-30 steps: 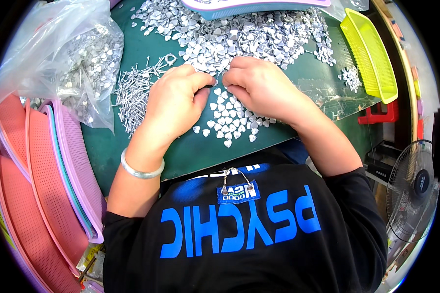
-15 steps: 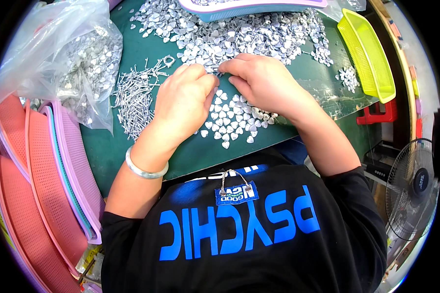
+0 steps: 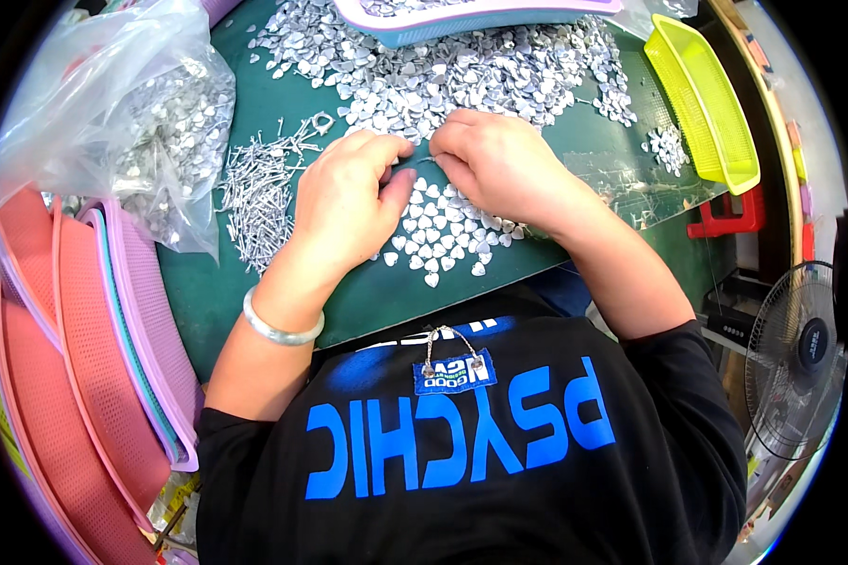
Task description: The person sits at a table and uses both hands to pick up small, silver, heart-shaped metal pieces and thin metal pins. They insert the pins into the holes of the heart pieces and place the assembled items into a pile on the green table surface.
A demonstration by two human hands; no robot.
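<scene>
My left hand [image 3: 350,196], with a pale bangle [image 3: 279,326] on its wrist, hovers over the green table; its thumb and forefinger are apart and I see nothing between them. Across a small gap, my right hand [image 3: 497,168] is closed in a pinch, and a thin metal pin [image 3: 426,159] sticks out from its fingertips. Below the hands lies a small group of silver heart-shaped pieces [image 3: 440,232]. A big heap of the same hearts [image 3: 481,80] spreads beyond my fingers. Left of my left hand is a pile of metal pins [image 3: 258,196].
A clear plastic bag [image 3: 165,141] of hearts lies at the left, above stacked pink and purple baskets [image 3: 94,348]. A purple-and-blue basket [image 3: 471,28] rests on the heap. At the right are a yellow-green basket [image 3: 702,104], a little pile of pieces [image 3: 667,149] and a fan [image 3: 791,363].
My left thumb has parted from the forefinger and dropped toward me. My right fingertips have drawn together, and a pin now shows at them.
</scene>
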